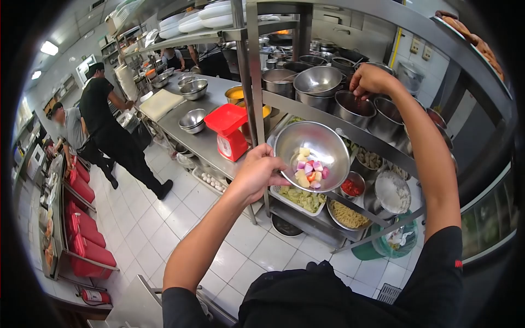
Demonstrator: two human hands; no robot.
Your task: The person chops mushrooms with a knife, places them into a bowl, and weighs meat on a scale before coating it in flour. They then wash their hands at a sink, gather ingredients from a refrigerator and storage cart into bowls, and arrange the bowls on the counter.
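Note:
My left hand (261,170) grips the rim of a steel bowl (334,147) and holds it tilted toward me. Chopped pieces (311,170), pale yellow, purple-pink and some orange, lie in the bowl. My right hand (372,81) is raised over a deep steel pot (355,112), its fingers bent together and pointing down; what they hold, if anything, is too small to name. Below the held bowl are a tray of pale green chopped vegetable (304,200), a bowl of noodles (348,214) and a small bowl of red pieces (353,186).
A red scale (227,131) stands on the steel counter (175,117) at left, near stacked bowls. A metal shelf post (255,82) and rail cross in front of me. Two people (104,109) stand at far left. A green bin (377,249) is low right.

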